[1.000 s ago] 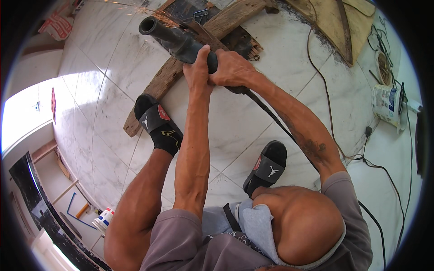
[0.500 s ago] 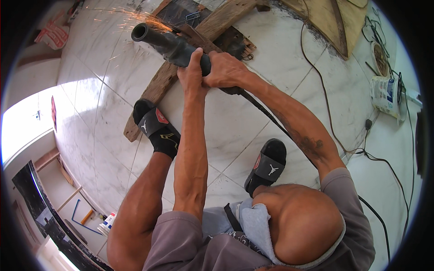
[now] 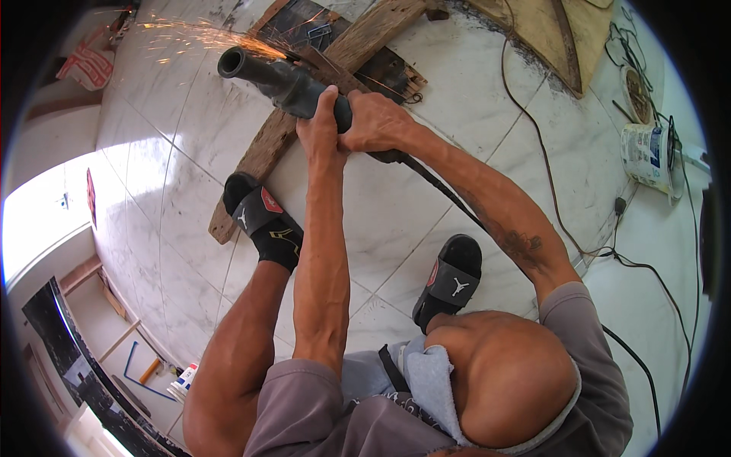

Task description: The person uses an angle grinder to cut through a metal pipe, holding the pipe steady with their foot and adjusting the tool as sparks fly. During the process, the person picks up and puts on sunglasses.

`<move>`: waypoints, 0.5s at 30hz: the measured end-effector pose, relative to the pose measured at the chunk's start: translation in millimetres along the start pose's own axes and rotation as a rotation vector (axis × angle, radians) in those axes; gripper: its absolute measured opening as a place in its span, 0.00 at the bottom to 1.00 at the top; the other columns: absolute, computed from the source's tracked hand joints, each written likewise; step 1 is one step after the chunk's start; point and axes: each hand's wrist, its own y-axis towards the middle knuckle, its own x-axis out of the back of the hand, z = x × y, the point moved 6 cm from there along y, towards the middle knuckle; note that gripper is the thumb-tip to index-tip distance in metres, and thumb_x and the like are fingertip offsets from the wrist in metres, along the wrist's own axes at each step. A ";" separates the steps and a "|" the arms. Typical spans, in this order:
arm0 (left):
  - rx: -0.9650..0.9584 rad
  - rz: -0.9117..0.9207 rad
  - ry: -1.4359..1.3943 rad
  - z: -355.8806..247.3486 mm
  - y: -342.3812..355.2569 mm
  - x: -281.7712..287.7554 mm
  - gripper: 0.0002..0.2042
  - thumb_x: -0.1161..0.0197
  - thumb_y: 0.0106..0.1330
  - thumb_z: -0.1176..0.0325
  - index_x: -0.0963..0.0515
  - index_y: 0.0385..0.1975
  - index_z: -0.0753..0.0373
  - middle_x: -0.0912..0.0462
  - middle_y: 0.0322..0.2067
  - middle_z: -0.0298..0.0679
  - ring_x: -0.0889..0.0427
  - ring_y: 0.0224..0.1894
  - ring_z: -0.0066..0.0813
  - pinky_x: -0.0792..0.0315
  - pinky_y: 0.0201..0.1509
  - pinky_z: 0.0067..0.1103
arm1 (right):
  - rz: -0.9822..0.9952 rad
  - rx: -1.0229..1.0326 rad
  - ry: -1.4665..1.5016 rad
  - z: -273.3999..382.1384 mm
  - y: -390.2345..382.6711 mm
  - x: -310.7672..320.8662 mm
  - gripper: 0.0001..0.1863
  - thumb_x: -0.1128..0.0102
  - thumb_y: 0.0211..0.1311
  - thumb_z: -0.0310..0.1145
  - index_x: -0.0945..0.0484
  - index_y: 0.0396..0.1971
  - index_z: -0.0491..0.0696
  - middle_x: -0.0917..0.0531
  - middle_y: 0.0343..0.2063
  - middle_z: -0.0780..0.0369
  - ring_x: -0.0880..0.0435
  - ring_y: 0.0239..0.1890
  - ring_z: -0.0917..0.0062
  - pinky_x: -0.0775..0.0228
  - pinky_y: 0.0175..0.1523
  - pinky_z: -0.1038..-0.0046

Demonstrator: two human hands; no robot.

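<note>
Both of my hands are closed around a dark grey-green angle grinder (image 3: 293,90). My left hand (image 3: 321,126) wraps its body, with the thumb along the top. Right beside it, my right hand (image 3: 379,122) grips the rear end, from which a black cord runs back past my right arm. A hollow, tube-like end of the tool points to the upper left. Orange sparks (image 3: 221,42) stream leftward from behind the grinder. There it meets a rusty brown metal piece (image 3: 331,67) on a weathered wooden beam (image 3: 266,148); the disc itself is mostly hidden.
My left slipper (image 3: 255,206) presses on the beam's near end; my right slipper (image 3: 451,278) stands on the tiles. Dark boards (image 3: 293,23) lie under the beam. A brown cord (image 3: 537,129) crosses the floor at right, near a white bucket (image 3: 647,156) and a plywood sheet (image 3: 533,30).
The grinder and my hands have shifted very slightly left and down. The spark stream is longer and spreads further left. My grip is the same.
</note>
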 end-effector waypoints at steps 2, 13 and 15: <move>0.005 0.003 0.001 1.5 0.6 0.9 0.20 0.27 0.59 0.65 0.26 0.47 0.66 0.20 0.36 0.37 0.17 0.37 0.28 0.20 0.42 0.26 | -0.002 0.007 -0.005 0.8 -0.5 0.4 0.33 0.31 0.41 0.45 0.25 0.44 0.36 0.16 0.41 0.45 0.16 0.46 0.51 0.23 0.52 0.59; 0.005 -0.011 0.013 3.8 -1.4 1.1 0.18 0.27 0.59 0.65 0.25 0.44 0.66 0.21 0.36 0.36 0.18 0.34 0.26 0.21 0.37 0.25 | -0.003 -0.007 -0.005 -1.9 -2.7 -0.4 0.33 0.31 0.40 0.44 0.26 0.44 0.37 0.16 0.40 0.44 0.16 0.46 0.52 0.23 0.52 0.59; -0.007 -0.017 0.005 3.4 -3.1 -1.0 0.18 0.28 0.59 0.65 0.25 0.44 0.66 0.20 0.36 0.36 0.18 0.34 0.26 0.21 0.37 0.25 | 0.003 -0.007 0.001 -4.1 -2.9 -0.5 0.33 0.31 0.41 0.45 0.26 0.44 0.36 0.16 0.40 0.44 0.16 0.46 0.52 0.23 0.52 0.59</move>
